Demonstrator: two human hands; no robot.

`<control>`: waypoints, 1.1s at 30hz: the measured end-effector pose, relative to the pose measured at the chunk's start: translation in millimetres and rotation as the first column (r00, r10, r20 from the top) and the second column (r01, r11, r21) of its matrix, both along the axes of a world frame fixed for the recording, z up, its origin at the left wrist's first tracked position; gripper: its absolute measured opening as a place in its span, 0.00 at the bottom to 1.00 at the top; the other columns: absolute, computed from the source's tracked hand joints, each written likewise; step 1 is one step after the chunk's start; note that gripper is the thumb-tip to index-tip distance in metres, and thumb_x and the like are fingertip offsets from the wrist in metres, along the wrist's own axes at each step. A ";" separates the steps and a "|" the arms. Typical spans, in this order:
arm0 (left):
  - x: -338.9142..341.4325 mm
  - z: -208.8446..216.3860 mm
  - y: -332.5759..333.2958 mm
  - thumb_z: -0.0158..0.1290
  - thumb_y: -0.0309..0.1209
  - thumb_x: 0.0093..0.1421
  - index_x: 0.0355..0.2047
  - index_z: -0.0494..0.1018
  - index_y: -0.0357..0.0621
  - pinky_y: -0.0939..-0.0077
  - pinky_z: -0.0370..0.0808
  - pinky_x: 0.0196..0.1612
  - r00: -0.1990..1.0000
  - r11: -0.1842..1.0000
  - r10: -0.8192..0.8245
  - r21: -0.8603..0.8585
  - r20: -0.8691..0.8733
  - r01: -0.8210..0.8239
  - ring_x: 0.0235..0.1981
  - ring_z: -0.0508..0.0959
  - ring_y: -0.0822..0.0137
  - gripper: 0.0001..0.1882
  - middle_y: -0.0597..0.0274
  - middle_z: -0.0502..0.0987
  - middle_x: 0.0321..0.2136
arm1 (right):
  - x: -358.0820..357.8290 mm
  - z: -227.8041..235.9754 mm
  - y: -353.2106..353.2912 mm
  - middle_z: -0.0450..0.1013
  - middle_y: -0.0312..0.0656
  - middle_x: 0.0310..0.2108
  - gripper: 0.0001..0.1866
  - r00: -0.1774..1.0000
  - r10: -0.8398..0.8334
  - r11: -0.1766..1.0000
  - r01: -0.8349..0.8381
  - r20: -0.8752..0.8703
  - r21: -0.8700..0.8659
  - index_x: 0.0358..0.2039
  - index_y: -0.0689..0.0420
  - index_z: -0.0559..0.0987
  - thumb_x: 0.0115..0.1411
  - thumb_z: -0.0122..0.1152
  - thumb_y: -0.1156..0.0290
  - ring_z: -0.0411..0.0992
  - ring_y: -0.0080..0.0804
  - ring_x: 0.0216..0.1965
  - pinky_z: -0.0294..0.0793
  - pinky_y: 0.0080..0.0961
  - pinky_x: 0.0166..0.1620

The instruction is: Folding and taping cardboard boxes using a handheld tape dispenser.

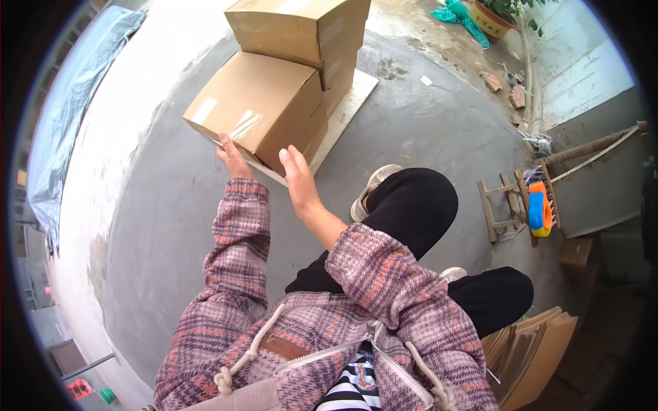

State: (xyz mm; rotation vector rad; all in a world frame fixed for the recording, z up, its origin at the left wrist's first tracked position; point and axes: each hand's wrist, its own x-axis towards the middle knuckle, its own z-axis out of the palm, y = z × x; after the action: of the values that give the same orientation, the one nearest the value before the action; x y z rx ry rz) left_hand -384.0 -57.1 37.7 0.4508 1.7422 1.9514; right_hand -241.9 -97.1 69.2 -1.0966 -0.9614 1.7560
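A small stool of bare brown wood (510, 195) stands on a smooth grey concrete floor (425, 144). On the stool sits a curved blue, orange and yellow object (539, 211). Just to the stool's right, a long brown wooden pole (593, 147) slants upward. Beyond the stool lie broken reddish brick pieces (517, 97); farther past it are a round reddish-brown pot with a leafy green plant (490, 20) and a crumpled green netting bundle (462, 19). Well left of the stool stretches a pale blue plastic tarp (75, 109).
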 end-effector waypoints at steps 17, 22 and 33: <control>240.6 109.5 -103.5 0.56 0.33 0.49 0.47 0.69 0.42 0.54 0.53 0.62 -0.397 0.416 -0.303 -0.495 -0.866 0.763 0.53 0.68 0.59 0.24 0.56 0.70 0.48 | 451.0 200.6 -105.9 0.71 0.42 0.46 0.14 0.244 -0.931 0.351 0.400 0.271 0.846 0.48 0.63 0.71 0.64 0.44 0.71 0.71 0.28 0.46 0.67 0.22 0.52; 277.4 98.2 -102.4 0.58 0.36 0.48 0.36 0.70 0.41 0.60 0.56 0.61 -0.707 0.362 -0.185 -0.716 -0.683 0.597 0.40 0.72 0.62 0.17 0.60 0.71 0.29 | 481.6 107.7 -200.6 0.74 0.45 0.38 0.13 -0.190 -0.490 0.787 0.323 0.851 0.525 0.41 0.61 0.74 0.60 0.52 0.67 0.73 0.35 0.40 0.71 0.27 0.43; 275.8 98.1 -104.1 0.56 0.33 0.51 0.24 0.66 0.45 0.65 0.63 0.51 -0.652 0.260 -0.205 -0.683 -0.730 0.683 0.27 0.71 0.64 0.10 0.63 0.67 0.19 | 515.2 117.7 -346.9 0.71 0.46 0.44 0.12 -0.655 -0.362 0.700 0.279 0.663 0.657 0.40 0.61 0.74 0.57 0.55 0.70 0.69 0.44 0.45 0.68 0.34 0.48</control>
State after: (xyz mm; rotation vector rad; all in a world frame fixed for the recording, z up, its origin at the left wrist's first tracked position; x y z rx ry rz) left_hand -108.2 -161.2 135.8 2.9883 0.5880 0.3831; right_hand 273.3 -444.1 186.8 -2.5860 -1.0138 -0.6942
